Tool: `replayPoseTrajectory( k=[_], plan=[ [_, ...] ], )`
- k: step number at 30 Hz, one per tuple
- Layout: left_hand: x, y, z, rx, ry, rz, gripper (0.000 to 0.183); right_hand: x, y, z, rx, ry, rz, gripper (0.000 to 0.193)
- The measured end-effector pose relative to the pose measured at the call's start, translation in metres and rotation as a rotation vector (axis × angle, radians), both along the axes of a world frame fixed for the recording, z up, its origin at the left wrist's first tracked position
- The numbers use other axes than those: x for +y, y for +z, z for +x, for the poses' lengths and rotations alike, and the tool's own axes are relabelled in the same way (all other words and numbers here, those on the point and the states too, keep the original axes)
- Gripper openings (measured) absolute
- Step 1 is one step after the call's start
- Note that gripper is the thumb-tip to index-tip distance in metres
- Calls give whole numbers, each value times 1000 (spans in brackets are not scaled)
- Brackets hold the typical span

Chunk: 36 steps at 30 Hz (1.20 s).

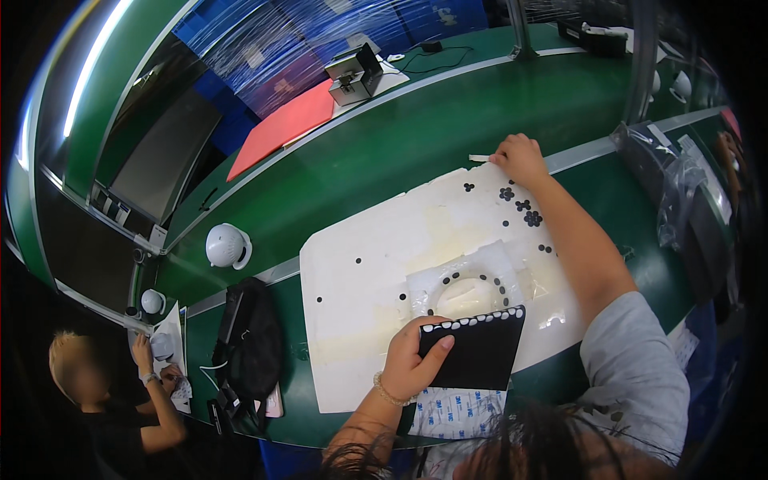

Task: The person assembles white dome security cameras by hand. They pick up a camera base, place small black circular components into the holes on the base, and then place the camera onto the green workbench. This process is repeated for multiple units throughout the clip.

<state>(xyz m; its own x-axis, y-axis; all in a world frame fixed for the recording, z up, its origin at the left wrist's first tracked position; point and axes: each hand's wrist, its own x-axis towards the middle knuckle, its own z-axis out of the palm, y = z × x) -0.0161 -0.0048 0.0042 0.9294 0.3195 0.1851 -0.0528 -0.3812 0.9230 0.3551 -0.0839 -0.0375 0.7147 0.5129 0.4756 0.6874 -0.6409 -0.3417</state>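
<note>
My left hand (406, 364) grips a black rectangular sheet (472, 356) at its left side, thumb on the front; pale round dots line its upper edge. At the far edge of a large white board (352, 336), my right hand (522, 158) is closed on a small white strip (480, 158). Small black round pads lie on the board, some in clusters (534, 218) near my right forearm. Behind the black sheet is a white foam piece (422, 286) with a ring of black pads. A white sheet with blue print (460, 412) lies below the black sheet.
On the green bench (416, 172) stand a white rounded device (227, 246) and a black bag (254, 336), left of the board. A metal box (352, 84) and a red sheet (284, 132) are at the back. Plastic-wrapped items (680, 184) stand right. Another person (104, 400) works at far left.
</note>
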Motion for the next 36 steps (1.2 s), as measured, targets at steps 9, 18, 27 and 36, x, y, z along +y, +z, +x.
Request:
replayPoseTrajectory(
  k=[9, 18, 27, 36],
  plan=[
    [-1, -1, -1, 1, 0, -15, 25, -5, -5, 11, 89, -4, 29, 20],
    [-4, 3, 0, 6, 11, -32, 23, -18, -3, 16, 105, 116, 57, 17],
    [-6, -2, 1, 5, 22, -54, 23, -15, 2, 8, 52, 107, 36, 12],
    [-10, -1, 1, 12, 22, -93, 22, -20, -15, 30, 78, -42, 199, 12]
  ],
)
